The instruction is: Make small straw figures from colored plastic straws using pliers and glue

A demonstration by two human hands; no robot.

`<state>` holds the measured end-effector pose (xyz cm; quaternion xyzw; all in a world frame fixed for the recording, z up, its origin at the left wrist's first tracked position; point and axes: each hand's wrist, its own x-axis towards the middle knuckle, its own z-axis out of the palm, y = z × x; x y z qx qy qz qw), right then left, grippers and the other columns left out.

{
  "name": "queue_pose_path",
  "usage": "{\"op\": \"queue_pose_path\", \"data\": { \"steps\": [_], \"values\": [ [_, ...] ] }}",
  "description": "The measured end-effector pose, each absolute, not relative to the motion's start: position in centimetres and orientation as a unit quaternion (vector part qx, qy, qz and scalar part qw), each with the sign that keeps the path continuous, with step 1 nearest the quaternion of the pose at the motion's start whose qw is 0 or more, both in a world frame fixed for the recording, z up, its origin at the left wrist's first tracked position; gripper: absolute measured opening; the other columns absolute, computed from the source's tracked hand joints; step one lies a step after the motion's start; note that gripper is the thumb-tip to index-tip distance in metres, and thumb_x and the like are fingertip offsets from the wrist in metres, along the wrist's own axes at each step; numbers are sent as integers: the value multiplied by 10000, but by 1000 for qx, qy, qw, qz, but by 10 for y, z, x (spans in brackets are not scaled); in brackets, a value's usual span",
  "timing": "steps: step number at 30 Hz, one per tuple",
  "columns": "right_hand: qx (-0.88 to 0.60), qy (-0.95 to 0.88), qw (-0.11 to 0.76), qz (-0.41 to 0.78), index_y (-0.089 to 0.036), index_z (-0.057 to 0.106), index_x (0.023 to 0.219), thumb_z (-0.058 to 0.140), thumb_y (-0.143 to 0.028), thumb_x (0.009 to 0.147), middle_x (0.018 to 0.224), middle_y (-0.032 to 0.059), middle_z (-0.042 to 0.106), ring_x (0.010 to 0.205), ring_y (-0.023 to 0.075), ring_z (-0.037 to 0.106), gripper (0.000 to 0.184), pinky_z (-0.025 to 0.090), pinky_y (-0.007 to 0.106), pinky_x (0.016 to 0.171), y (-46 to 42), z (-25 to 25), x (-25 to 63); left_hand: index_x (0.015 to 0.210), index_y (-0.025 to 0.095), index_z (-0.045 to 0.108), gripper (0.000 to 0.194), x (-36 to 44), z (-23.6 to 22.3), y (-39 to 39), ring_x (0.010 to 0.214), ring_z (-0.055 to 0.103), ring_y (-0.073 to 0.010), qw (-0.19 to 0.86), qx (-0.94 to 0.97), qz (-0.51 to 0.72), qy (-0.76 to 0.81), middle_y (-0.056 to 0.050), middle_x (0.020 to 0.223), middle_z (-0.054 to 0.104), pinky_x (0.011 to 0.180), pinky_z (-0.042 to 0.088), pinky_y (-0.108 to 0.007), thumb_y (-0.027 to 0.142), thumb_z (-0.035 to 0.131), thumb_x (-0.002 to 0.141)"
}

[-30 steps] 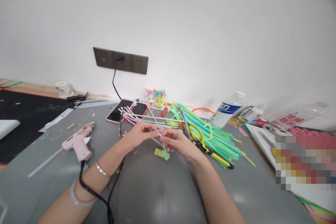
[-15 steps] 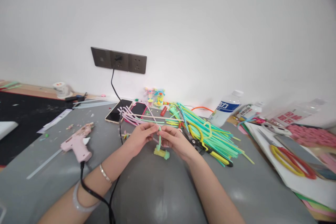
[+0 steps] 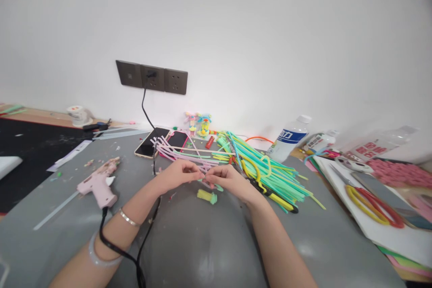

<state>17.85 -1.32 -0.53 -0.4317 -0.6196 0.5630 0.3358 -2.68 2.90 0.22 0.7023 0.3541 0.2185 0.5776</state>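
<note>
My left hand (image 3: 180, 174) and my right hand (image 3: 227, 181) meet fingertip to fingertip above the grey table (image 3: 202, 243). A short green pipe cleaner (image 3: 219, 187) is pinched between them, its end poking out under my right fingers; most of it is hidden. Just below lies a small yellow pipe-cleaner roll (image 3: 204, 195) with a green tip. Close to my right hand are yellow-handled pliers (image 3: 280, 201) and a heap of green and yellow pipe cleaners (image 3: 283, 180). Behind my left hand spread pink pipe cleaners (image 3: 168, 148).
On the left lies a pink glue gun (image 3: 97, 182), its black cord (image 3: 116, 245) crossing my left forearm. Phones (image 3: 151, 143), two small figures (image 3: 204, 125) and a bottle (image 3: 288, 139) stand or lie near the wall. Scissors (image 3: 367, 204) rest on white paper at right.
The green pipe cleaner hung down upright between my hands; now it is mostly hidden, one end pointing right under my right fingers. The view has shifted slightly.
</note>
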Motion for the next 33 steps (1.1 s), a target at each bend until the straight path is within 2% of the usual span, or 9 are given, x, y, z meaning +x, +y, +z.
{"op": "queue_pose_path", "data": {
  "steps": [3, 9, 14, 20, 25, 29, 33],
  "values": [
    [-446, -631, 348, 531, -164, 703, 796, 687, -457, 802, 638, -5, 596, 581, 122, 485, 293, 351, 257, 575, -13, -6, 178, 703, 141, 699, 336, -28, -1, 30, 544, 430, -105, 570, 705, 219, 361, 10, 588, 550, 524, 308, -230, 471, 664, 758],
    [-492, -705, 394, 324, -192, 675, 815, 647, -339, 844, 729, 12, 631, 623, 143, 488, 152, 357, 269, 589, -9, -14, 175, 659, 139, 663, 376, -27, -5, 32, 486, 366, -95, 567, 671, 257, 404, 46, 487, 442, 483, 242, -231, 503, 660, 750],
    [-495, -713, 409, 280, -197, 619, 802, 571, -280, 879, 755, 17, 617, 709, 170, 545, 123, 391, 282, 653, -11, -10, 172, 735, 145, 712, 291, -26, -2, 31, 542, 418, -107, 583, 671, 270, 371, 10, 579, 565, 514, 295, -232, 437, 714, 726],
    [-464, -655, 457, 383, -209, 576, 774, 571, -419, 889, 717, 7, 543, 671, 162, 485, 240, 362, 275, 616, -14, -3, 166, 717, 155, 701, 227, -21, -2, 28, 620, 486, -115, 586, 649, 340, 346, 2, 676, 621, 592, 368, -230, 380, 733, 722],
    [-430, -500, 529, 534, -212, 522, 711, 676, -511, 782, 641, -31, 444, 594, 125, 391, 343, 325, 249, 575, -15, -8, 150, 719, 160, 681, 239, -11, -7, 20, 646, 509, -132, 563, 586, 450, 371, -2, 662, 608, 624, 404, -246, 391, 742, 707],
    [-387, -385, 529, 650, -213, 527, 709, 758, -497, 685, 639, -34, 438, 615, 127, 416, 367, 366, 246, 598, -18, -9, 138, 712, 168, 675, 192, -7, -8, 15, 714, 532, -149, 501, 594, 518, 358, -18, 727, 611, 658, 427, -251, 353, 719, 734],
    [-364, -338, 523, 693, -206, 535, 694, 783, -465, 662, 636, -37, 440, 623, 123, 442, 359, 387, 251, 620, -19, -7, 136, 712, 171, 676, 176, -8, -10, 15, 705, 530, -145, 473, 609, 523, 363, -11, 714, 598, 649, 428, -245, 341, 703, 749]
  ]
}}
